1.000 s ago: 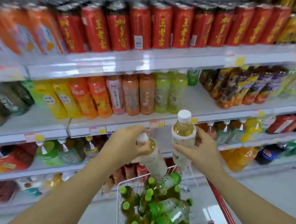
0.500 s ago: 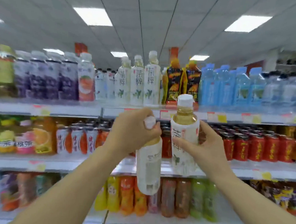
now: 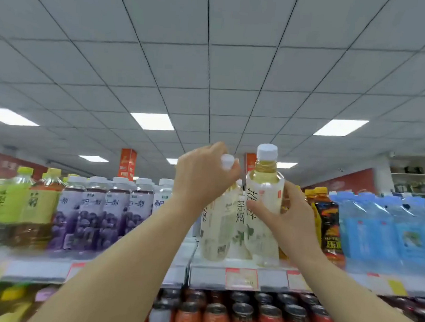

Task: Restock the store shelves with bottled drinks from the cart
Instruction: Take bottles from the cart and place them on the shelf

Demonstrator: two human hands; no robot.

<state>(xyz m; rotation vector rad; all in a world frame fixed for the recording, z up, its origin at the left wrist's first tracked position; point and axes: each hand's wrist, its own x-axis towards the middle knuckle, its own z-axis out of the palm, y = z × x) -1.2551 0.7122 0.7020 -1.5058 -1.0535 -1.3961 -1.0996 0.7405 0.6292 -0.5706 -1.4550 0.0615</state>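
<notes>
Head view: left hand [image 3: 203,175], right hand [image 3: 286,222] hold bottles [image 3: 264,189] at shelf edge [image 3: 209,276].

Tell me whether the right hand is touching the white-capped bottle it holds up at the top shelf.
Touching. In the head view the right hand wraps thumb and fingers round the bottle at its label, with no gap.

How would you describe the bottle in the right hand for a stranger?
At the top shelf, look between the purple-labelled bottles and blue water packs. The right hand holds a pale yellow bottle upright there. Unlike the left hand's bottle, its white cap is uncovered.
</notes>
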